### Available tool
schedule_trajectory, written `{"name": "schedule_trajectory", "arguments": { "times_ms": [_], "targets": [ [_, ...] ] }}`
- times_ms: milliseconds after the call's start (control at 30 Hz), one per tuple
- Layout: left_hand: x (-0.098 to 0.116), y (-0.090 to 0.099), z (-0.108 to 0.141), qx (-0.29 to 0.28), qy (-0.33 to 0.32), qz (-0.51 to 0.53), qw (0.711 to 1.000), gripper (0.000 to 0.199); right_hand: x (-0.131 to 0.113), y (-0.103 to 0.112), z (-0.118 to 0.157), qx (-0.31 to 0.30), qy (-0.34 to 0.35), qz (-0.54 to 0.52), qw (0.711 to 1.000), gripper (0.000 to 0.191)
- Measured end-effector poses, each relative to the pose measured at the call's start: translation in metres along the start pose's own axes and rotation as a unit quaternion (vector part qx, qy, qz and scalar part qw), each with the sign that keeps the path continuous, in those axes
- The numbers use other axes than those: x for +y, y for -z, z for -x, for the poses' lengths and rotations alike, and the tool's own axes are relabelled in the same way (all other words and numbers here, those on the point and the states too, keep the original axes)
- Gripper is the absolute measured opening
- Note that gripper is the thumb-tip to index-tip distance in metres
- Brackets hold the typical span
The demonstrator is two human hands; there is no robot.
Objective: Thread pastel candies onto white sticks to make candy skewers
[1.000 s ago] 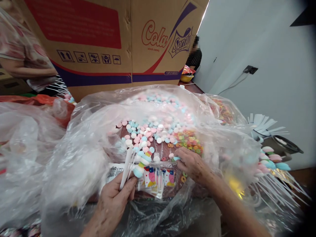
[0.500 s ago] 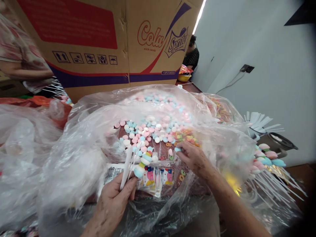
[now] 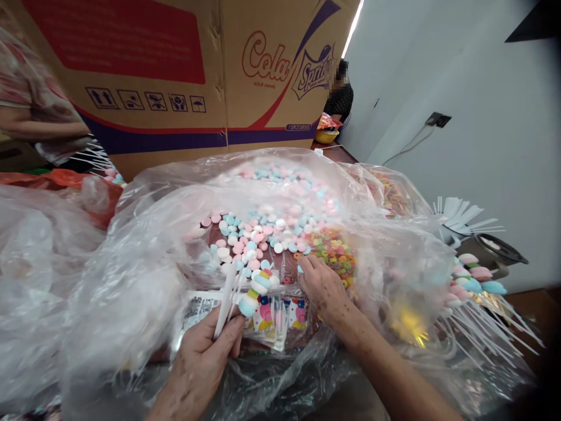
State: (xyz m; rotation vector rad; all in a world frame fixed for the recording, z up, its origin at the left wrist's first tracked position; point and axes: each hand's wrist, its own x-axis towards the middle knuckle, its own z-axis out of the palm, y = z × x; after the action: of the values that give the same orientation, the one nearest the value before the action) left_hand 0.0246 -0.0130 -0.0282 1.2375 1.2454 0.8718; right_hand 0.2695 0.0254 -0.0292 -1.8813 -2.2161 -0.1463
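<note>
My left hand (image 3: 208, 354) is closed round several white sticks (image 3: 225, 301). By its thumb is a short stack of pink, white, blue and yellow-green candies (image 3: 254, 292), which looks threaded on a stick; its lower end is hidden by my fingers. My right hand (image 3: 322, 286) pinches a small blue marshmallow (image 3: 300, 269) at its fingertips, most of it covered. Just beyond lie loose pink, white and blue marshmallows (image 3: 249, 237) on clear plastic. Ring-shaped gummies (image 3: 339, 254) in orange, green and yellow are piled beside my right hand.
A large cardboard box (image 3: 170, 47) stands at the back. Printed packets (image 3: 267, 318) lie between my hands. Finished-looking candy sticks (image 3: 477, 292) and a dark pot (image 3: 495, 248) are at right. Crumpled clear bags (image 3: 118, 304) spread at left. Two other people are partly visible behind.
My right hand has moved left and slightly nearer with the blue marshmallow, uncovering more of the ring gummies. The left hand has barely moved and keeps its hold.
</note>
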Motion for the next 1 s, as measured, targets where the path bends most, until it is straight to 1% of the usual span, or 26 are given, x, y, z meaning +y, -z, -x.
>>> {"name": "schedule_trajectory", "arguments": {
  "times_ms": [33, 100, 200, 267, 367, 467, 567, 700, 800, 867, 933, 1000],
  "targets": [
    [-0.001, 0.000, 0.000, -0.004, 0.001, 0.000, 1.000, 0.030, 0.000, -0.002, -0.002, 0.000, -0.013, -0.012, 1.000, 0.024],
    [-0.002, 0.001, 0.000, -0.006, 0.000, 0.002, 1.000, 0.031, 0.002, -0.005, -0.007, -0.001, -0.047, -0.087, 0.995, 0.022],
    [-0.001, 0.002, 0.000, 0.009, -0.005, 0.004, 1.000, 0.028, 0.008, -0.003, -0.014, -0.025, -0.102, -0.232, 0.967, 0.013],
    [0.000, 0.003, 0.000, 0.016, -0.004, 0.004, 1.000, 0.028, 0.011, -0.001, -0.016, -0.034, -0.115, -0.260, 0.958, 0.010],
    [-0.001, 0.003, 0.001, 0.007, -0.005, -0.002, 1.000, 0.032, 0.014, 0.003, -0.015, 0.005, -0.096, -0.239, 0.966, 0.013],
    [-0.004, 0.002, 0.001, -0.001, -0.003, 0.000, 1.000, 0.031, 0.015, 0.005, -0.012, 0.032, -0.080, -0.248, 0.965, 0.014],
    [-0.008, 0.002, 0.000, -0.008, -0.005, 0.000, 1.000, 0.031, 0.013, 0.002, -0.011, 0.029, -0.044, -0.228, 0.972, 0.011],
    [-0.010, 0.003, -0.001, -0.018, -0.020, -0.001, 1.000, 0.034, 0.009, -0.008, -0.011, 0.024, 0.021, -0.141, 0.990, 0.013],
    [-0.009, 0.002, -0.001, -0.016, -0.020, 0.006, 1.000, 0.033, 0.006, -0.013, -0.008, 0.014, 0.050, -0.096, 0.994, 0.014],
    [-0.006, 0.001, 0.000, -0.010, -0.018, 0.008, 1.000, 0.031, 0.005, -0.017, -0.004, 0.011, 0.064, -0.072, 0.995, 0.019],
    [-0.005, 0.000, 0.001, -0.010, -0.016, 0.007, 1.000, 0.029, 0.003, -0.021, -0.001, 0.009, 0.075, -0.046, 0.996, 0.027],
    [-0.004, -0.001, 0.001, -0.012, -0.028, 0.008, 1.000, 0.028, 0.002, -0.025, 0.001, 0.003, 0.078, -0.034, 0.996, 0.034]
  ]
}}
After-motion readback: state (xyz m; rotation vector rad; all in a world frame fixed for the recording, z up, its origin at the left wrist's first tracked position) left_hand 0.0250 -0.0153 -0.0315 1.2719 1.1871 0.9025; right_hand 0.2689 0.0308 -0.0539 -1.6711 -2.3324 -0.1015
